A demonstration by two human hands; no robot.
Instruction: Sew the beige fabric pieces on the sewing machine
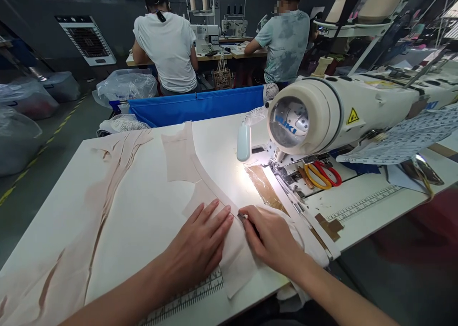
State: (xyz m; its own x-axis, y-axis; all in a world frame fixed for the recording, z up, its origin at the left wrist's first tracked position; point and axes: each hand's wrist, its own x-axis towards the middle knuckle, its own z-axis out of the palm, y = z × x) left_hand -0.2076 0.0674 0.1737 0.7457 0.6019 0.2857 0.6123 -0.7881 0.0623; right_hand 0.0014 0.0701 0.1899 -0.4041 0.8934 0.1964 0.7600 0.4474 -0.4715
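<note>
A pale pink cut fabric piece (181,156) with a curved, seamed edge lies spread on the white table. My left hand (203,240) rests flat on it, fingers stretched out and pointing away from me. Just to the right, my right hand (266,237) is closed around a small dark metal tool (242,216), whose tip touches the fabric's edge. The fingers cover most of this tool, so its kind is unclear. More pale pink fabric (118,173) lies in long overlapping folds along the table's left side.
A white sewing machine (322,111) stands on the right, its lamp lit. Scissors (324,174) with yellow and red handles lie beneath it. A printed ruler (193,295) runs along the front edge. Beyond a blue cloth trough (196,105), two people (168,49) sit at machines.
</note>
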